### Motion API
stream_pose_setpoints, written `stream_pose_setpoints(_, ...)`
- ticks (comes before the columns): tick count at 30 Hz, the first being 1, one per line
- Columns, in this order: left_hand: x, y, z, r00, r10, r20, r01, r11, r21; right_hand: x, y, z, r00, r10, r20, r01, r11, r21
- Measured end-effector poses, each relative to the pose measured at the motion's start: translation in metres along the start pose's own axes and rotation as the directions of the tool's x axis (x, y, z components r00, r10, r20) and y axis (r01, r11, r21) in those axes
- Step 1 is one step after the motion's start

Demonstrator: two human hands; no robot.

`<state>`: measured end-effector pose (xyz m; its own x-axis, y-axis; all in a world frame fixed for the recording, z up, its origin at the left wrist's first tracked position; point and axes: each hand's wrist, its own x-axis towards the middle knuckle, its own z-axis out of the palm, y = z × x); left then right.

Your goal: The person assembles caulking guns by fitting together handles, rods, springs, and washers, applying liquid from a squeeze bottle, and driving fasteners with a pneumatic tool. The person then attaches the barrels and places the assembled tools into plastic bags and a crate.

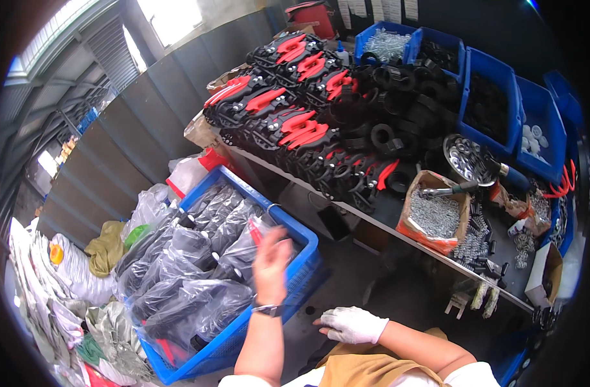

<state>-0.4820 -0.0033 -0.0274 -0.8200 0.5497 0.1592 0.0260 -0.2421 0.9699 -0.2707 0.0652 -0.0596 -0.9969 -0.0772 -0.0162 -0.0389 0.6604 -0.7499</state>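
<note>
My bare left hand [272, 261], with a dark band on its wrist, is over the right side of a blue crate [306, 248]. Its fingers are stretched out and blurred by motion, with nothing visible in them. Clear plastic bags [192, 258] of black parts, some with red pieces, fill the crate. A red piece [255, 231] shows in a bag right beside my fingertips. My right hand [353, 324], in a white glove, is low in front of my body, to the right of the crate. It holds nothing that I can see, and its fingers are loosely extended.
A workbench [388, 219] carries stacked black-and-red assemblies [288, 97], black rings [385, 138] and a carton of small metal parts [436, 216]. Blue bins [491, 97] line its back. Sacks and bags [82, 277] are piled left of the crate, before a metal partition [134, 122].
</note>
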Motion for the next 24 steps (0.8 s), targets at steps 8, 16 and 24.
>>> stream_pose_setpoints(8,0.059,-0.009,0.156,0.826,0.454,0.334,-0.486,0.273,0.830,-0.078,-0.024,-0.038,0.987,0.073,-0.140,-0.072,0.997,0.013)
stream_pose_setpoints(16,0.065,0.041,0.209,0.684,0.653,0.325,-0.638,0.319,0.701,-0.179,-0.040,-0.058,0.830,0.412,-0.376,-0.404,0.909,0.104)
stream_pose_setpoints(24,0.061,0.066,0.237,0.683,0.722,0.110,-0.638,0.664,-0.390,-0.207,-0.045,-0.083,0.779,0.377,-0.500,-0.354,0.924,0.146)
